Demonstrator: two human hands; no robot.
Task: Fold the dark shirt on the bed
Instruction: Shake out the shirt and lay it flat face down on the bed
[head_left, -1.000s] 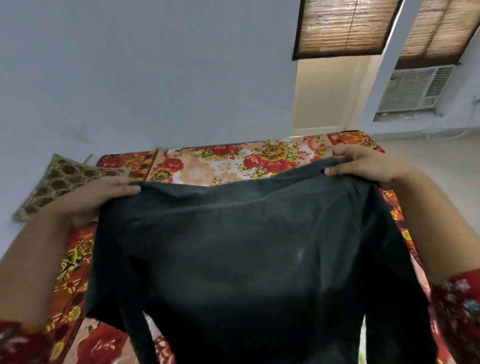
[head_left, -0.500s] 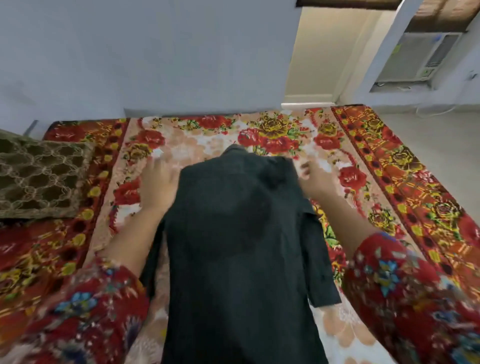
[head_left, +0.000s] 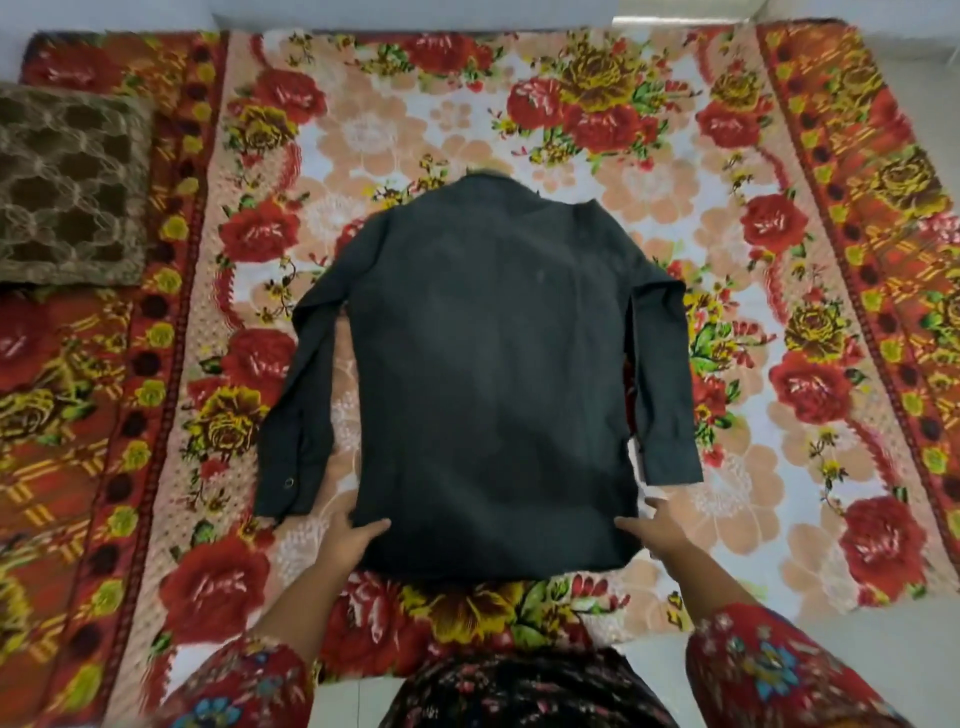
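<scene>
Left hand (head_left: 349, 536): flat, fingers straight, thumb on near hem corner.
Right hand (head_left: 655, 531): likewise flat, thumb at opposite hem corner.
Dark shirt (head_left: 493, 364): spread flat, centre of floral-covered bed (head_left: 810, 218); collar far, sleeves alongside body.
Brown cushion (head_left: 67, 187): bed's far left.

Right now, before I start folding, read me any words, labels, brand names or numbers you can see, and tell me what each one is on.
No readable text in this view.
dark shirt: lies back side up, no label, logo or print showing.
bedspread: flower pattern only, no lettering.
cushion: netted pattern only, no lettering.
</scene>
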